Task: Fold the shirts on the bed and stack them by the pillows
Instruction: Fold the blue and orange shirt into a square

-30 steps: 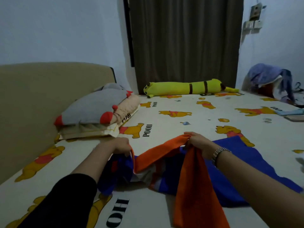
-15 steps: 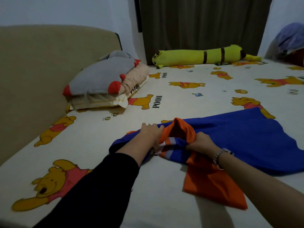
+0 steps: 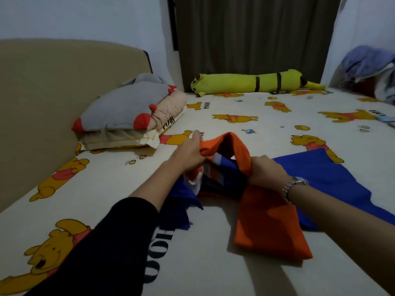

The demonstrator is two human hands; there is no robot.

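Shirt (image 3: 320,178), blue and orange: on the bed (image 3: 213,263), bunched between my hands. Left hand (image 3: 189,153) grips the orange collar; right hand (image 3: 266,170) grips the orange sleeve (fingers curled tight). Pillows (image 3: 128,116) lie at the headboard.

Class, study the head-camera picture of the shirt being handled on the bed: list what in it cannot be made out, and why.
- Shirt front: head view, bunched between left hand and right hand; print unreadable.
- Heap of clothes: cut off by the right edge; items uncountable.
- Pillows: the grey cushion hides the lower ones; number unclear.
- Folded stack: none visible.
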